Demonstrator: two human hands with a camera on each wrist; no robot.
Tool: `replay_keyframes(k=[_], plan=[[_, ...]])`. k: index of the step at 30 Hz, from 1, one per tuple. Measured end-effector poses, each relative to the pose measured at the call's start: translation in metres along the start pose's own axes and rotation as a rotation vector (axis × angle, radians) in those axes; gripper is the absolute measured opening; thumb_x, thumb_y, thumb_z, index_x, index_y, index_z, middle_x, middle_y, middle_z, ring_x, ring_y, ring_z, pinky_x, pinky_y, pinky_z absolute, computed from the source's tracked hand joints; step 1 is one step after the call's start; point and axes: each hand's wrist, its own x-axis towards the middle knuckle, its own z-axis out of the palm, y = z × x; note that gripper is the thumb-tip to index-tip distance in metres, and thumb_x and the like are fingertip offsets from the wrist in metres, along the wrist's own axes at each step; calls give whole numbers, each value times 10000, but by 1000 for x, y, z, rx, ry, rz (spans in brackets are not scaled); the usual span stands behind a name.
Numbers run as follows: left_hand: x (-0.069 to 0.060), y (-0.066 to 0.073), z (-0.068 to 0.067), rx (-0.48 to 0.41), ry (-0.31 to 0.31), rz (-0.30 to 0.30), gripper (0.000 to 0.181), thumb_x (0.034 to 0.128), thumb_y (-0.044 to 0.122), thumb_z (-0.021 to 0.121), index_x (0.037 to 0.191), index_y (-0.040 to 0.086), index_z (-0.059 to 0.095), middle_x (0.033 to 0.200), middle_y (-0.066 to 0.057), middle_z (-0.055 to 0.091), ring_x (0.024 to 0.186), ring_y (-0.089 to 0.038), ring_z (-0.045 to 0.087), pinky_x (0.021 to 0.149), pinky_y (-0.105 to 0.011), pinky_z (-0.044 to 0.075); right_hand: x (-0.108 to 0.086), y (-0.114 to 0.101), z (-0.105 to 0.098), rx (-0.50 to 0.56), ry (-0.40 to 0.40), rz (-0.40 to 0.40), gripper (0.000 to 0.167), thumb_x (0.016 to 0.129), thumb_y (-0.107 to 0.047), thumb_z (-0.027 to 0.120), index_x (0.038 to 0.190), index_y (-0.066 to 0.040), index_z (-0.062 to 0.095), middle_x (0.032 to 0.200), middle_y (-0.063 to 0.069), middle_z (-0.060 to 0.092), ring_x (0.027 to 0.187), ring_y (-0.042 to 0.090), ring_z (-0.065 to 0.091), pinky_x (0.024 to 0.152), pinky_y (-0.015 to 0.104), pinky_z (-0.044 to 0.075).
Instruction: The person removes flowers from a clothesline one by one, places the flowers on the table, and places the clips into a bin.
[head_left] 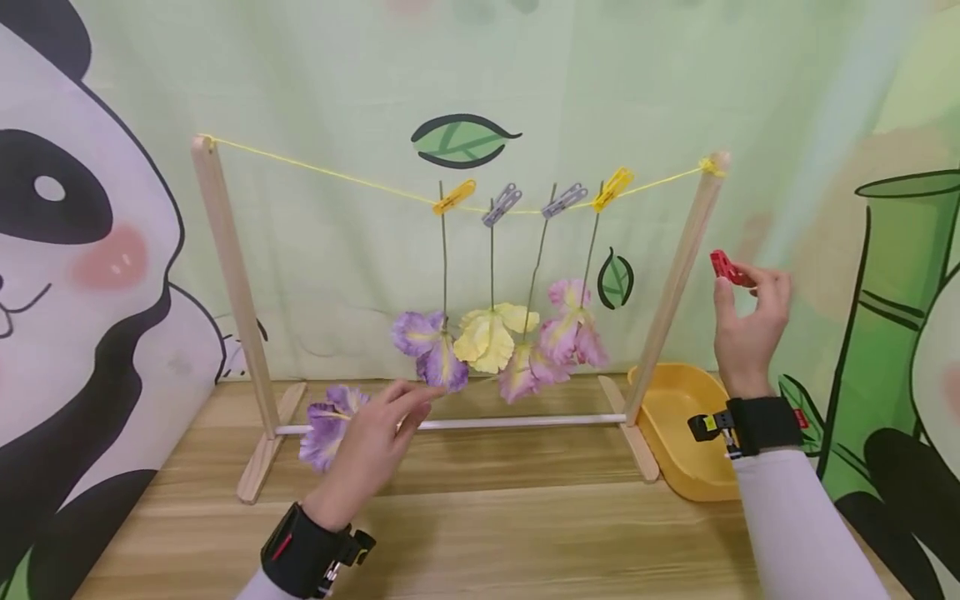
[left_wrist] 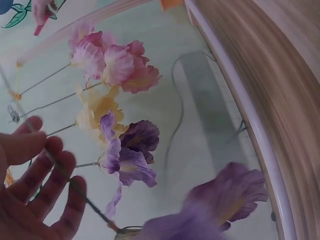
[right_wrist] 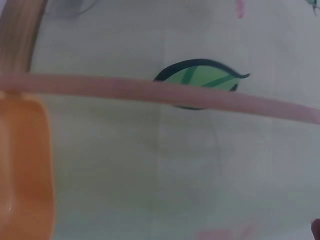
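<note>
The head view is bright, wrist views dim.

Free room is running along the thin yellow string between the pale wooden left post and the orange plastic clothespin; a hand could be passing there. Four fabric blossoms on thin dark stems are blocking rightward, leaving a narrower gap before the pale wooden right post, which is standing between them and the right hand. Smooth white rod is barring low down; yellow plastic basin is sitting beside that post. Wood-grain counter is leaving passage in front.
</note>
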Motion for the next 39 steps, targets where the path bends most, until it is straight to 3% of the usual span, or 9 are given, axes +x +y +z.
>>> replay_keyframes(k=[4,7,10,14,21,25,29,37,39], plan=[[-11,1,0,21,-115,-30,311,995,29,680,1261,170,756,998,27,674,773,-92,576,674,-281,505,-10,38,1,-64,-83,-2,269,988,-78,687,1216,66,693,1048,-8,549,1025,51,454,931,263,319],[-18,1,2,37,-187,-65,298,1017,49,657,1264,183,754,976,51,647,761,-67,533,673,-264,473,-18,60,3,-119,-174,-32,263,975,-45,698,1203,85,680,1083,206,551,1026,233,479,916,329,321],[-24,-1,3,73,-244,-74,271,1030,73,644,1245,191,759,957,62,622,757,-61,532,671,-263,475,-24,76,6,-176,-290,-40,263,967,-34,706,1190,101,672,1084,276,537,1024,405,472,886,398,324],[-29,-4,5,128,-298,-52,239,1032,97,649,1212,196,769,922,75,614,761,-68,566,662,-267,495,-31,89,5,-230,-444,-2,260,971,-53,703,1160,119,658,1047,266,559,981,449,499,838,428,349],[-29,-7,8,158,-404,-44,289,992,27,685,1205,204,765,903,58,628,671,-64,506,605,-248,433,-41,108,-9,-322,-704,116,308,1013,-148,671,1169,113,625,1042,263,590,892,365,525,748,394,412],[-26,-8,19,142,-457,-15,264,978,14,691,1179,167,765,1051,-19,727,814,-159,677,659,-276,530,-46,121,-26,-395,-939,209,297,1011,-154,668,1117,120,622,956,224,611,825,312,535,691,370,437],[-26,-14,31,143,-499,14,278,963,-12,678,1174,150,760,1092,-39,746,945,-213,714,728,-305,573,-48,130,-39,-457,-1140,258,272,983,-136,690,1032,128,646,888,195,650,773,279,568,654,355,459],[-31,-24,41,117,-506,11,266,916,-42,714,1133,97,776,1018,-58,749,860,-208,701,674,-289,548,-52,162,-29,-338,-1349,296,264,881,-197,764,908,44,659,727,65,603,607,199,538,542,310,468],[-33,-26,42,128,-495,30,277,890,-58,719,1113,93,779,980,-53,746,821,-182,690,664,-286,544,-53,159,-24,-372,-1370,318,257,878,-199,771,901,30,655,718,48,572,591,196,515,524,310,453]])
